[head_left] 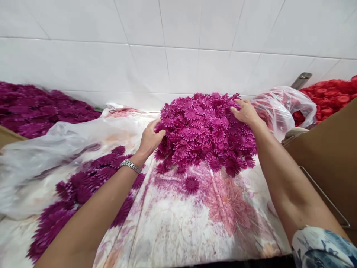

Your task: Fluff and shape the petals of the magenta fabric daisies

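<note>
A heap of magenta artificial flower heads (203,130) stands on the cloth in front of me, against the tiled wall. My left hand (152,137) is at the heap's left side, thumb and fingers apart, fingertips touching the outer flowers. At the upper right edge of the heap is my right hand (244,111), its thumb and forefinger spread beside the petals; some fingertips are hidden. One loose flower head (191,185) lies flat just in front of the heap. Darker purple flower heads (83,186) are spread under and beside my left forearm.
A stained floral cloth (173,223) covers the table. Clear plastic sheeting (64,141) lies at left, before another purple flower pile (33,108). To the right are a plastic bag (281,108), red flower pieces (331,96) and a cardboard box (323,156). White tiles (178,67) form the back wall.
</note>
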A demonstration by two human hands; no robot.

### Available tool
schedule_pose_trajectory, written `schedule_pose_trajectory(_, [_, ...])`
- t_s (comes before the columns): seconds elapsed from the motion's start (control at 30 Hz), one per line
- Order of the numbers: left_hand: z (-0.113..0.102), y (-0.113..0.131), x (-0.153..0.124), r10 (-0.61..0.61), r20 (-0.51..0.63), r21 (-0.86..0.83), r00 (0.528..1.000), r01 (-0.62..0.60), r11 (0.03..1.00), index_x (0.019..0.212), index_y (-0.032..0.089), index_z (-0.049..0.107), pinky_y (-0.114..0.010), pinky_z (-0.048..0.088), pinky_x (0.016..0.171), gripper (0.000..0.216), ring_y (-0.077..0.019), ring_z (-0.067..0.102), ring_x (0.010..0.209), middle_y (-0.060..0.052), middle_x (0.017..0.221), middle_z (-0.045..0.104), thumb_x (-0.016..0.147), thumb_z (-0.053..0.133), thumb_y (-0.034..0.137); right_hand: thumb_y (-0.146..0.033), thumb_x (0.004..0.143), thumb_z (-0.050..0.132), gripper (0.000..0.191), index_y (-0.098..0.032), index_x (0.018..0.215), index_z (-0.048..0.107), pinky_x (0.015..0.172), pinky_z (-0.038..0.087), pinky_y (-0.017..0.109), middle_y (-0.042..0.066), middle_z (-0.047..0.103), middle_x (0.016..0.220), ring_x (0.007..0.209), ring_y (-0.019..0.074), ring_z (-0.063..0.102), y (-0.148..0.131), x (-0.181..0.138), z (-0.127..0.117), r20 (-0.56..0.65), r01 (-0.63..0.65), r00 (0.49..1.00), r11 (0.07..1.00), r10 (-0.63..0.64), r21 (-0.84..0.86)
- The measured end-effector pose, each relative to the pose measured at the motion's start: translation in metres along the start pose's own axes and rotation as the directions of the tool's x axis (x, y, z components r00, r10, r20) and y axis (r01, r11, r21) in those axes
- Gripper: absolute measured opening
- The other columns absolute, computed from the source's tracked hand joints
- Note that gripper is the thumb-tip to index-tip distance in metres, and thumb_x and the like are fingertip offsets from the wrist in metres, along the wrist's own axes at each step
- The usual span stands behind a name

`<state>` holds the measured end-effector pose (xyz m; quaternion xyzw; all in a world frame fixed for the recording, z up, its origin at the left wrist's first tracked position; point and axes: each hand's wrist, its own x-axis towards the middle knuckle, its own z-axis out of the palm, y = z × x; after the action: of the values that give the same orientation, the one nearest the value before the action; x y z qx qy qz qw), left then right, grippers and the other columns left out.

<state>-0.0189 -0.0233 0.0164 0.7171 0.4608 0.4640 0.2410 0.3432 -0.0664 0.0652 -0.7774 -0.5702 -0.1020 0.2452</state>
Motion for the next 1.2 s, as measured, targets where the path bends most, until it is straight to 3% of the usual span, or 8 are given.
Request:
schedule_pose_trajectory(0.3, [-0.042, 0.026, -0.045, 0.023, 0.043, 0.041, 0.999, -0.025, 0.999, 0.074, 0.014, 0.067, -0.036, 0.049, 0.081, 0.015, -0.0159, 0.063, 0.076, 0.000, 0.073, 0.068, 0.074, 0.052, 0.014, -0.054, 0.084, 0.027, 0.057, -0.021, 0.114, 0.063, 0.087, 0.044, 0.043, 0.011, 0.066, 0.114, 0.107, 0.0248, 0.060, -0.044, -0.055, -0.049, -0.092, 0.055, 0.995, 0.996, -0.048, 0.077])
schedule_pose_trajectory(0.4, [-0.069, 0.034, -0.067, -0.037, 0.101, -0.042, 0.994, 0.041, 0.998, 0.066, 0.013, 0.061, -0.028, 0.049, 0.067, 0.028, -0.0063, 0.056, 0.049, 0.006, 0.049, 0.054, 0.085, 0.040, 0.016, -0.049, 0.086, 0.027, 0.046, -0.030, 0.101, 0.067, 0.087, 0.044, 0.041, 0.001, 0.070, 0.099, 0.105, 0.0240, 0.061, -0.076, -0.088, -0.051, -0.088, 0.214, 0.974, 0.973, -0.207, 0.086])
schedule_pose_trajectory(0.53, [-0.110, 0.030, -0.099, -0.095, -0.026, -0.076, 0.995, 0.093, 0.993, 0.069, 0.018, 0.055, -0.019, 0.039, 0.049, 0.025, -0.0023, 0.038, 0.033, 0.011, 0.039, 0.039, 0.089, 0.041, 0.015, -0.039, 0.089, 0.032, 0.035, -0.034, 0.095, 0.066, 0.089, 0.049, 0.038, 0.001, 0.069, 0.093, 0.100, 0.0190, 0.062, -0.133, -0.144, -0.034, -0.102, 0.367, 0.930, 0.906, -0.353, 0.212])
schedule_pose_trajectory(0.7, [-0.153, 0.009, -0.149, -0.095, -0.084, -0.040, 0.992, 0.092, 0.995, 0.074, 0.017, 0.059, -0.018, 0.037, 0.045, 0.021, -0.0041, 0.046, 0.042, 0.006, 0.052, 0.053, 0.086, 0.044, 0.012, -0.031, 0.088, 0.044, 0.026, -0.025, 0.082, 0.069, 0.072, 0.056, 0.033, 0.001, 0.070, 0.083, 0.078, 0.0148, 0.064, -0.213, -0.212, 0.017, 0.177, 0.569, 0.694, 0.682, -0.698, 0.460])
schedule_pose_trajectory(0.8, [-0.167, 0.005, -0.184, -0.107, -0.198, 0.040, 0.974, 0.117, 0.992, 0.078, 0.018, 0.064, -0.020, 0.045, 0.057, 0.015, -0.0081, 0.056, 0.059, 0.002, 0.064, 0.060, 0.082, 0.050, 0.017, -0.033, 0.089, 0.044, 0.028, -0.020, 0.101, 0.066, 0.082, 0.051, 0.041, 0.006, 0.066, 0.094, 0.089, 0.0202, 0.060, -0.255, -0.242, 0.043, 0.365, 0.619, 0.497, 0.616, -0.787, 0.487])
schedule_pose_trajectory(0.87, [-0.170, 0.004, -0.206, -0.133, -0.277, 0.076, 0.952, 0.160, 0.984, 0.080, 0.017, 0.065, -0.022, 0.047, 0.061, 0.016, -0.0099, 0.058, 0.064, 0.001, 0.070, 0.064, 0.083, 0.049, 0.021, -0.040, 0.084, 0.052, 0.040, -0.017, 0.117, 0.057, 0.085, 0.047, 0.043, 0.010, 0.062, 0.103, 0.096, 0.0255, 0.055, -0.278, -0.258, 0.053, 0.403, 0.658, 0.446, 0.598, -0.800, 0.458])
schedule_pose_trajectory(1.07, [-0.168, -0.002, -0.248, -0.169, -0.324, 0.069, 0.931, 0.202, 0.977, 0.080, 0.018, 0.064, -0.027, 0.049, 0.072, 0.017, -0.0130, 0.060, 0.072, -0.001, 0.076, 0.066, 0.084, 0.049, 0.023, -0.033, 0.076, 0.060, 0.039, -0.016, 0.111, 0.055, 0.088, 0.040, 0.042, 0.013, 0.054, 0.111, 0.103, 0.0297, 0.046, -0.298, -0.277, 0.063, 0.358, 0.708, 0.470, 0.586, -0.807, 0.394])
schedule_pose_trajectory(1.2, [-0.158, -0.005, -0.258, -0.240, -0.390, -0.040, 0.889, 0.244, 0.969, 0.089, 0.019, 0.061, -0.027, 0.049, 0.077, 0.015, -0.0142, 0.061, 0.080, -0.002, 0.086, 0.065, 0.084, 0.049, 0.028, -0.026, 0.076, 0.055, 0.038, -0.016, 0.112, 0.048, 0.086, 0.042, 0.035, 0.009, 0.056, 0.106, 0.099, 0.0233, 0.051, -0.289, -0.277, 0.063, 0.251, 0.561, 0.576, 0.600, -0.778, 0.570])
